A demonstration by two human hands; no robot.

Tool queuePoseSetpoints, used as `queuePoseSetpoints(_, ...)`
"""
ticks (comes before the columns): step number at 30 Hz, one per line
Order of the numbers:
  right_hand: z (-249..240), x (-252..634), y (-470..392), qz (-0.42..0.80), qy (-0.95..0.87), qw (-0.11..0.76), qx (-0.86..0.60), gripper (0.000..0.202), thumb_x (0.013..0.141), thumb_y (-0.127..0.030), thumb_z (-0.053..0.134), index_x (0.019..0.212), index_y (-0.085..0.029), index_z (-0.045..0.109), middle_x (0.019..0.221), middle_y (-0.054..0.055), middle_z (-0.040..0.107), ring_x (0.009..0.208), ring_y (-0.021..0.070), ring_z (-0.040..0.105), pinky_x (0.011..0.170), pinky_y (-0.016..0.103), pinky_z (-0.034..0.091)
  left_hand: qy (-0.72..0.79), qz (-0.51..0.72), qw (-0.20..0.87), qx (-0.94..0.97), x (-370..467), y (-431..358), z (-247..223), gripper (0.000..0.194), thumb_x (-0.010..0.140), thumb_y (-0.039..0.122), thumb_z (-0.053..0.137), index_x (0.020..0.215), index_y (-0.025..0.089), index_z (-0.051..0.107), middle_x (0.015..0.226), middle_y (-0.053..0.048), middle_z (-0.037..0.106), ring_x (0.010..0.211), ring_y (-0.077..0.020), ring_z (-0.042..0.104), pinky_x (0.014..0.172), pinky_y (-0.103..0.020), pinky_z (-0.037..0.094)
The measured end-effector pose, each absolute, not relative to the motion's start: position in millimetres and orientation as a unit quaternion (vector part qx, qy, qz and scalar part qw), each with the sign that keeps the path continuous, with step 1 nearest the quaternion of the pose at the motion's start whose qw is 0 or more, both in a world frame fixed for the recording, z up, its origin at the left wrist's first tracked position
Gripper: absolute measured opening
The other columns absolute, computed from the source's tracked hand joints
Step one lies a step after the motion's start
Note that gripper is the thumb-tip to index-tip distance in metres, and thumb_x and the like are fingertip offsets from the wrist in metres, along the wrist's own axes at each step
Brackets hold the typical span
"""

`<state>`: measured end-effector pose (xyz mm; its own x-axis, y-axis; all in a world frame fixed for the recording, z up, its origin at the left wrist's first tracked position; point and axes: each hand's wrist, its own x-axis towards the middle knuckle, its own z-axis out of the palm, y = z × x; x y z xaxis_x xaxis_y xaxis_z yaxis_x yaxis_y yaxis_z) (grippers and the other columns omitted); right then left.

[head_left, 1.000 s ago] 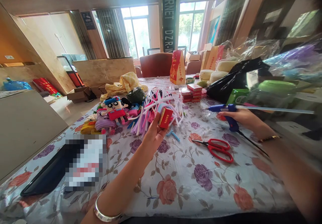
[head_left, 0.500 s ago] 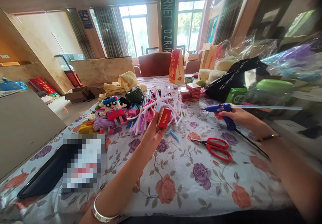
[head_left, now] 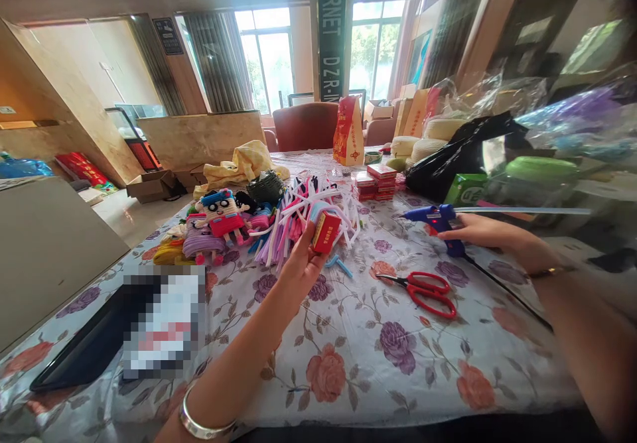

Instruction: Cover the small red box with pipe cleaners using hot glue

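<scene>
A small red box (head_left: 327,232) is held between the thumb and fingers of my left hand (head_left: 304,257), with light blue fuzzy stems curving along its upper edge. My right hand (head_left: 480,232) is around the handle of a blue glue gun (head_left: 434,216); its nozzle points left, a long clear glue stick (head_left: 527,211) sticks out of its back, and a black cord trails from the grip. Red-handled scissors (head_left: 423,289) lie partly open between my hands. Short light blue stem pieces (head_left: 339,267) rest below the box.
Behind my left hand spreads a pile of pink, white and purple fuzzy stems (head_left: 283,237). Finished dolls (head_left: 221,214) sit to its left, near a dark tray (head_left: 84,343). Stacked red boxes (head_left: 382,181), a paper bag (head_left: 348,131) and a black plastic bag (head_left: 462,151) stand farther back.
My right hand and wrist have shifted slightly right on the glue gun, and a small red light now shows on its body. My left hand holds the red box almost unmoved.
</scene>
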<state>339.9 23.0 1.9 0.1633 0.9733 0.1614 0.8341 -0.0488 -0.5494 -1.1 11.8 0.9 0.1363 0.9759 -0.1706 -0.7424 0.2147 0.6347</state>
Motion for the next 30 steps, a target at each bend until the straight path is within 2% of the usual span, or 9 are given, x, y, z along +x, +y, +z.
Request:
queuePoseSetpoints(5,24.3,328.6,4.6,0.048,-0.58,0.124,-0.803,0.039,0.07,-0.031,0.07,0.04,-0.018,0.049,0.057,0.016,0.06,0.059,0.0251,0.058,0.057,0.037,0.036,0.287,0.589,0.724,0.215,-1.1,9.6,2.4,0.026,0.077,0.025,0.071,0.101,0.017,0.065,0.082,-0.001,0.07,0.069,-0.0096,0.066,0.067,-0.019,0.055)
queuePoseSetpoints(8,41.8,298.4,-11.4,0.016,-0.605,0.102,-0.79,0.04,0.077,-0.046,0.063,0.049,-0.018,0.059,0.052,0.013,0.059,0.055,0.0248,0.057,0.055,0.037,0.036,0.293,0.578,0.726,0.231,-0.9,10.0,1.6,0.017,0.077,0.026,0.071,0.091,0.016,0.065,0.08,-0.001,0.071,0.066,-0.0097,0.067,0.061,-0.017,0.056)
queuePoseSetpoints(11,51.5,258.6,-23.9,0.013,-0.715,0.152,-0.682,0.027,0.086,-0.043,0.054,0.088,-0.022,0.071,0.07,0.006,0.069,0.061,0.018,0.062,0.062,0.032,0.042,0.29,0.562,0.731,0.255,-1.1,11.3,-1.5,0.02,0.075,0.027,0.073,0.09,0.015,0.065,0.078,-0.002,0.071,0.065,-0.0111,0.068,0.058,-0.017,0.055)
queuePoseSetpoints(13,50.1,234.6,-27.0,0.025,-0.762,0.252,-0.596,0.026,0.087,-0.037,0.055,0.103,-0.019,0.067,0.077,0.006,0.071,0.066,0.0168,0.065,0.064,0.03,0.046,0.284,0.551,0.736,0.273,-1.7,12.2,-4.2,0.024,0.073,0.026,0.075,0.089,0.014,0.064,0.077,-0.001,0.071,0.064,-0.0103,0.067,0.057,-0.016,0.055)
queuePoseSetpoints(16,40.2,209.0,-25.4,0.0,-0.799,0.307,-0.518,0.032,0.093,-0.034,0.047,0.117,-0.017,0.059,0.103,0.01,0.069,0.07,0.0162,0.066,0.072,0.034,0.05,0.266,0.536,0.748,0.286,-2.8,12.7,-7.1,0.027,0.068,0.025,0.079,0.086,0.014,0.063,0.075,0.001,0.07,0.06,-0.0076,0.065,0.055,-0.014,0.053)
queuePoseSetpoints(18,32.5,198.6,-23.2,-0.026,-0.817,0.321,-0.479,0.033,0.095,-0.034,0.043,0.121,-0.017,0.054,0.116,0.013,0.064,0.087,0.0201,0.067,0.081,0.038,0.051,0.245,0.528,0.755,0.301,-3.4,12.5,-8.1,0.029,0.067,0.026,0.08,0.086,0.014,0.062,0.076,0.001,0.07,0.06,-0.0072,0.065,0.055,-0.013,0.053)
queuePoseSetpoints(21,23.1,190.3,-20.7,-0.049,-0.835,0.335,-0.434,0.032,0.096,-0.032,0.042,0.123,-0.019,0.05,0.119,0.013,0.062,0.109,0.0232,0.06,0.09,0.041,0.049,0.221,0.516,0.76,0.327,-3.8,11.5,-8.9,0.036,0.063,0.029,0.082,0.089,0.014,0.061,0.08,0.001,0.071,0.064,-0.0078,0.066,0.059,-0.015,0.055)
queuePoseSetpoints(26,13.7,183.3,-18.9,-0.068,-0.828,0.39,-0.396,0.024,0.096,-0.029,0.041,0.117,-0.023,0.05,0.107,0.01,0.065,0.101,0.0214,0.062,0.083,0.039,0.052,0.191,0.484,0.766,0.377,-4.6,9.2,-10.3,0.048,0.058,0.033,0.086,0.095,0.017,0.06,0.081,0.002,0.07,0.067,-0.0079,0.066,0.059,-0.013,0.053)
queuePoseSetpoints(30,11.6,178.3,-21.1,-0.059,-0.821,0.412,-0.39,0.019,0.096,-0.025,0.039,0.111,-0.023,0.051,0.102,0.008,0.066,0.095,0.0207,0.064,0.076,0.036,0.053,0.194,0.475,0.764,0.39,-5.4,6.2,-8.1,0.065,0.057,0.031,0.086,0.113,0.02,0.055,0.086,0.002,0.07,0.072,-0.009,0.066,0.065,-0.017,0.054)
